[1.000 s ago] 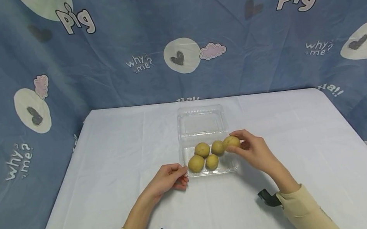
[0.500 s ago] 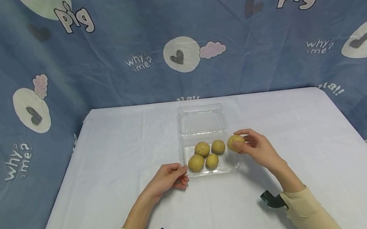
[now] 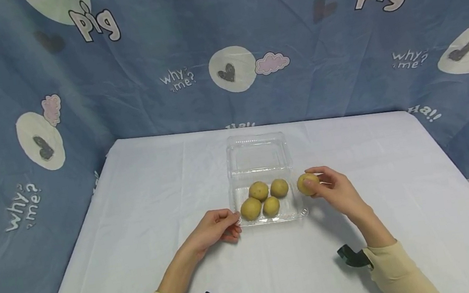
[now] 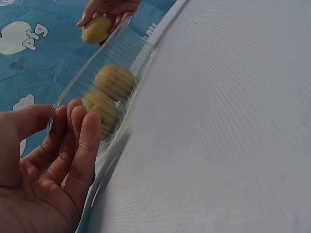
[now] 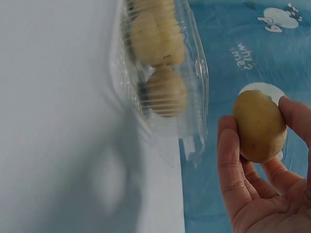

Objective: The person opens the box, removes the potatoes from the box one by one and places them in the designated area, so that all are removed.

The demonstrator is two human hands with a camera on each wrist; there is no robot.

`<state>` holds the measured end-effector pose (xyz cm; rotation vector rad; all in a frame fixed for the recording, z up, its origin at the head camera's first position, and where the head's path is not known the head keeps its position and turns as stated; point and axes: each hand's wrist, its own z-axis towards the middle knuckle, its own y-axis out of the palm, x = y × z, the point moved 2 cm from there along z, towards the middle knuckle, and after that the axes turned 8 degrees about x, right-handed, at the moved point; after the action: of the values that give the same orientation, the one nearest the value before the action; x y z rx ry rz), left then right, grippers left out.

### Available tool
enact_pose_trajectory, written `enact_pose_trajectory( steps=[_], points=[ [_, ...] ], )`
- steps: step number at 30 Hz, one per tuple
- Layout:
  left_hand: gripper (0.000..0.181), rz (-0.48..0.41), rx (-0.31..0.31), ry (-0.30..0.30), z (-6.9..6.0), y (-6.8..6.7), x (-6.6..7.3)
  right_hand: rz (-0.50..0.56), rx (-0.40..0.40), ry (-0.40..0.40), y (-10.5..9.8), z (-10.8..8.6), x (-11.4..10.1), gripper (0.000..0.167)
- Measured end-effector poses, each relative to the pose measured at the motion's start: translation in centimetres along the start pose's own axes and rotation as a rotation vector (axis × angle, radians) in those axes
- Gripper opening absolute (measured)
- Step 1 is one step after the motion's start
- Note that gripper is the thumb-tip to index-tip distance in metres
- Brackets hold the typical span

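A clear plastic clamshell box (image 3: 291,212) lies with its lid folded back on the white cloth, several yellow potatoes (image 3: 251,209) in its base. My left hand (image 3: 215,229) pinches the box's left rim between thumb and fingers, which the left wrist view shows at close range. Just beyond the box's right side, my right hand (image 3: 334,191) holds another potato (image 3: 308,184) between thumb and fingertips. In the right wrist view this potato (image 5: 260,126) appears raised, apart from the box wall (image 5: 201,82).
The box's lid (image 3: 257,156) lies flat toward the back of the table (image 3: 155,187). A blue printed curtain (image 3: 166,111) hangs behind the table's far edge. Each wrist carries a dark camera mount, such as the right one (image 3: 352,256).
My right hand has carried its potato to the right, from over the box's right part to outside its edge. The left hand has stayed on the rim.
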<state>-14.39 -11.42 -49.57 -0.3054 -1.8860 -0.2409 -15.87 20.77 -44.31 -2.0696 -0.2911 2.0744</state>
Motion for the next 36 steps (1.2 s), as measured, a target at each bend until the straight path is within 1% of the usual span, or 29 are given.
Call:
enact_pose_trajectory(
  steps=[9, 18, 28, 36],
  points=[
    [0.03, 0.004, -0.003, 0.004, 0.1, 0.0, 0.0, 0.003, 0.011, 0.016, -0.7, -0.3, 0.4, 0.042],
    [0.029, 0.005, 0.0, 0.004, 0.2, 0.0, -0.1, -0.043, 0.033, 0.031, -1.9, -0.4, 1.2, 0.045],
    [0.031, 0.013, 0.0, 0.005, 0.2, -0.1, -0.2, -0.114, 0.055, 0.016, -3.0, -0.4, 2.1, 0.045],
    [0.031, 0.023, 0.003, 0.003, 0.1, -0.1, -0.2, -0.167, 0.081, 0.033, -3.9, -0.5, 2.7, 0.046]
  ],
)
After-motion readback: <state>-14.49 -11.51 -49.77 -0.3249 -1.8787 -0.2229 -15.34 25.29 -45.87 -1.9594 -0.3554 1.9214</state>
